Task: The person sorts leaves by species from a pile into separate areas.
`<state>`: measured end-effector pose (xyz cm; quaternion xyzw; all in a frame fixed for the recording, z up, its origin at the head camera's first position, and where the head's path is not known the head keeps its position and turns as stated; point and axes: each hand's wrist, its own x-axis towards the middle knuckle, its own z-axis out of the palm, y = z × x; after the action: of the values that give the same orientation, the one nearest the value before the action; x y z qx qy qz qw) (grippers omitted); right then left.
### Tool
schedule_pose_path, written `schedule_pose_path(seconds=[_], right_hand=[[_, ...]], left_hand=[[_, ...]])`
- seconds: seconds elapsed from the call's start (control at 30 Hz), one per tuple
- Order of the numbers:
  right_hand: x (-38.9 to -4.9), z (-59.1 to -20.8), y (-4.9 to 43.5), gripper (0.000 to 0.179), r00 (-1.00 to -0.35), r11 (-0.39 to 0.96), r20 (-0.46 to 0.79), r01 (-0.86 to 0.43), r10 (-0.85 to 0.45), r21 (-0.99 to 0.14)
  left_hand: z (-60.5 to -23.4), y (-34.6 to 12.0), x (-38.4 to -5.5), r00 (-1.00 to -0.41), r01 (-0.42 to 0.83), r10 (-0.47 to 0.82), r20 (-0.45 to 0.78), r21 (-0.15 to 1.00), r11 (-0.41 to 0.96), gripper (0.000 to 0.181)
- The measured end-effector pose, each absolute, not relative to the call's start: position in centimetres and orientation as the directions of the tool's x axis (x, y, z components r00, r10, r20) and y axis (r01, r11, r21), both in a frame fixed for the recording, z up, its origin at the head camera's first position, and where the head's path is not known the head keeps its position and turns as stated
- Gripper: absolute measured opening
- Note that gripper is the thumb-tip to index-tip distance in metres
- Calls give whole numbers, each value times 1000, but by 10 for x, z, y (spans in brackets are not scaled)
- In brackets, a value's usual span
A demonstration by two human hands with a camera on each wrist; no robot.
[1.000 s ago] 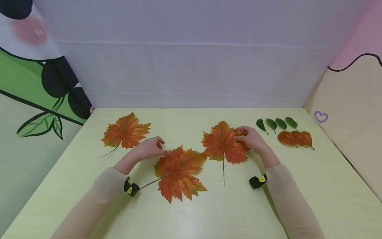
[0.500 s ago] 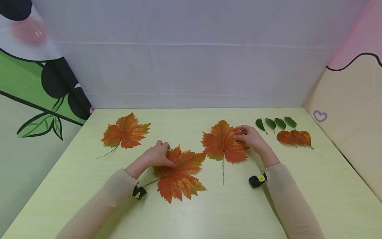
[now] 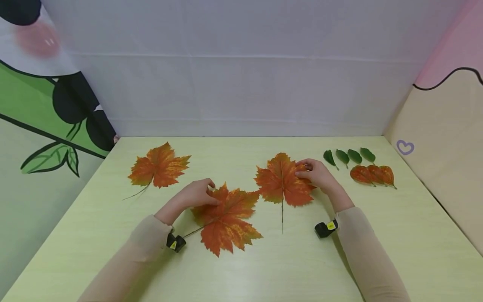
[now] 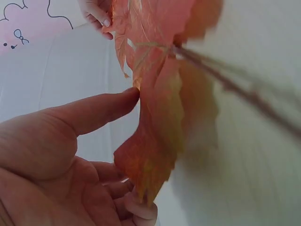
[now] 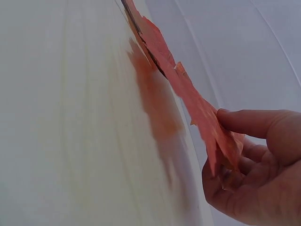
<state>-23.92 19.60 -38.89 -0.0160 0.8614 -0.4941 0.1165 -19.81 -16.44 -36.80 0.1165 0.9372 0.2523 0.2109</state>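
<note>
My left hand [image 3: 194, 195] pinches the left edge of an orange maple leaf [image 3: 230, 224] in the middle of the table. In the left wrist view the thumb lies on the upper face of this maple leaf [image 4: 155, 113], with the fingers partly hidden under its edge. My right hand [image 3: 318, 174] holds a second maple leaf [image 3: 279, 180] by its right edge. The right wrist view shows thumb and fingers on either side of that maple leaf [image 5: 200, 110], which is raised at an angle off the table. The two leaves nearly meet at their neighbouring tips.
A third maple leaf [image 3: 162, 165] lies at the back left with its stem toward the front. At the back right are a row of several small green leaves [image 3: 342, 157] and overlapping red-orange leaves [image 3: 363, 174]. A pale wall stands along the table's [image 3: 241, 277] back edge.
My left hand has moved right, from beside the middle maple leaf onto its edge, and now pinches it; the leaf has shifted slightly. The right hand and its leaf have stayed put.
</note>
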Motion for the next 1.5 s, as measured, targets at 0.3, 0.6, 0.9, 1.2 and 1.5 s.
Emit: schedule_pose_path(seconds=[0.3,0.6,0.9,1.2,1.5], right_hand=[[-239,-389,196,39,-973,513,-175,73,-153,-855],[-239,-389,197,37,-973,516,-180,81,-145,-853],[-238,-388,197,37,-972,510,-176,73,-157,-857],[-238,-391,198,38,-971,510,-183,80,-154,-856],[-237,-388,197,38,-972,507,-180,81,-149,-858]], left_hand=[[-371,-160,-195,-891,187,347,-292,462,867,61],[-377,-156,-198,-897,146,311,-313,454,879,53],[-373,-151,-203,-888,186,336,-315,421,888,24],[-375,-151,-201,-870,128,351,-348,528,840,48],[-369,-158,-207,-898,109,334,-288,589,801,11]])
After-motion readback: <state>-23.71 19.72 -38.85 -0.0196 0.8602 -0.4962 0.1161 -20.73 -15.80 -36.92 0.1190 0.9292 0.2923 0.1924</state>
